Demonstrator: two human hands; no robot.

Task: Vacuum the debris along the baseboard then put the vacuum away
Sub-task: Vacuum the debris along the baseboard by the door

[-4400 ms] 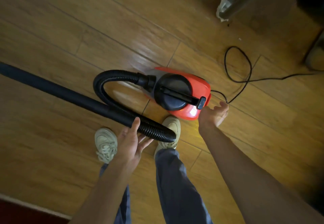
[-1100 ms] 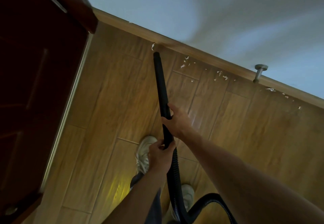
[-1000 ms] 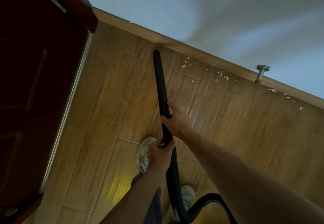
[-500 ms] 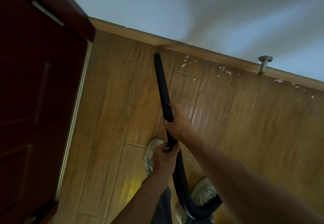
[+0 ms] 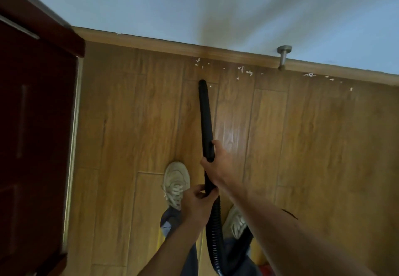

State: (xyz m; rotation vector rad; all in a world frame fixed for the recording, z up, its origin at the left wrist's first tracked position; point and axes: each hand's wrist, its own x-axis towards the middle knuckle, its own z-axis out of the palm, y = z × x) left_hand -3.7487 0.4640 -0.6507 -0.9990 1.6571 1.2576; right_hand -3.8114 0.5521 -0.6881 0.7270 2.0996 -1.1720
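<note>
Left hand (image 5: 197, 202) grip curls round wand (image 5: 205, 113) where hose (image 5: 213, 228) joins. Right hand (image 5: 218, 165) grip wraps wand just ahead. Nozzle tip (image 5: 202, 82) has swung right, now just short of nearest debris (image 5: 244, 70). Debris still lines baseboard (image 5: 151, 42): vacuuming barely begun.

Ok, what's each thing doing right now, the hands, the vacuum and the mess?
Vacuum tube: aimed at the baseboard, tip close to the scraps.
Hose: trailing back from the tube.
Scraps: scattered along the baseboard, not picked up yet.
Left hand: gripping the tube's lower end.
Right hand: gripping the tube higher up.
</note>
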